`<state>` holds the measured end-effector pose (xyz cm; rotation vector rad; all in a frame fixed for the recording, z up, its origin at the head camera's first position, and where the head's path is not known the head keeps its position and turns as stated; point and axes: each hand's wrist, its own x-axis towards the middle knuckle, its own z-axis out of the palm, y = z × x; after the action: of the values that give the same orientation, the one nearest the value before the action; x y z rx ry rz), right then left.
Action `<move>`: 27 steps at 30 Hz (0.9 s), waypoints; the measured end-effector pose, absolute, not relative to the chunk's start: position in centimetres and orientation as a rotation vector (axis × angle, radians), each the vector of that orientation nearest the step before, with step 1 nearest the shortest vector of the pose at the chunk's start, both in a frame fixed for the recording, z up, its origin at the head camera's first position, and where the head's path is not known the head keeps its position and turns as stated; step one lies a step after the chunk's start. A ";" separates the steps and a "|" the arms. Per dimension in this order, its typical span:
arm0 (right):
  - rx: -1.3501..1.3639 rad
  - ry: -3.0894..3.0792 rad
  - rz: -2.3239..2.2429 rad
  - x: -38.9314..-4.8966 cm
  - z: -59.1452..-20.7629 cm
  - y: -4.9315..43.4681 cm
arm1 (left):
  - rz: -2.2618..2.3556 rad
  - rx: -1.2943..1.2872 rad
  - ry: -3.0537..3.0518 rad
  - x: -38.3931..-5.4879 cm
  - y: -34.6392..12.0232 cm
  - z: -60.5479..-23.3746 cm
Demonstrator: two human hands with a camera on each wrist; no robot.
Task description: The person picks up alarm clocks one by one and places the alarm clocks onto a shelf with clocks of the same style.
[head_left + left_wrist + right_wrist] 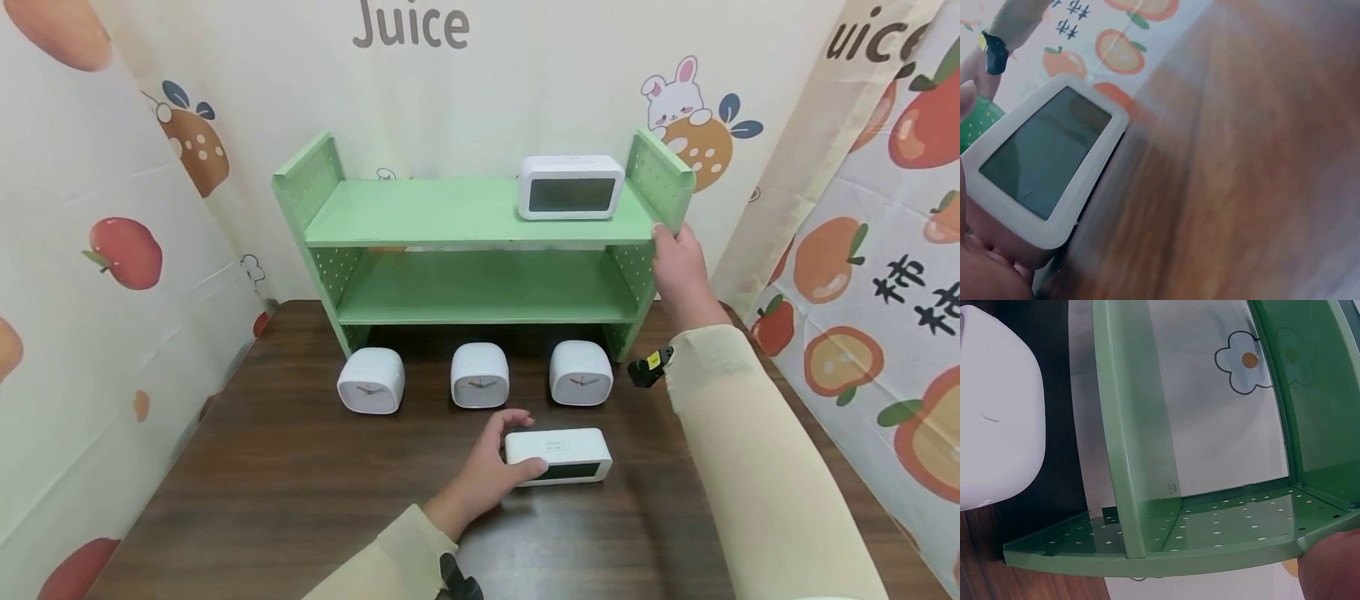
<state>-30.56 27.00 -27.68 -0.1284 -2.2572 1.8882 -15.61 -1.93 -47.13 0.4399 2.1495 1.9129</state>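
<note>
My left hand (487, 467) holds a white digital clock (562, 446) by its left end, thumb at the front and fingers at the back. It is low over the table; contact with the wood is hard to tell. In the left wrist view the clock's dark blank screen (1047, 153) shows. My right hand (684, 271) grips the right side panel of a green two-tier shelf (420, 212). The right wrist view shows that perforated panel (1210, 531) with part of the hand at its edge. A second white digital clock (572, 188) stands on the top tier, toward the right.
Three small white analog clocks stand in a row before the shelf: a left one (372, 381), a middle one (480, 375) and a right one (581, 373). The dark wooden table (300, 500) meets fruit-print curtains (480, 100) at the back and sides.
</note>
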 end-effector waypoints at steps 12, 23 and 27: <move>-0.140 -2.252 1.867 -30.7 -27.9 26.8 | 1.880 0.406 2.194 -15.4 -1.3 -47.4; -0.119 -2.236 1.901 -30.9 -28.0 26.9 | 1.810 0.377 2.231 -15.4 -1.2 -47.3; -0.114 -2.235 1.898 -31.0 -28.1 27.0 | 1.806 0.367 2.217 -15.6 -1.1 -47.5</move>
<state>-30.99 27.04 -28.11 -0.1136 -2.2348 1.8979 -15.55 -1.13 -47.49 0.3670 2.2168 1.8057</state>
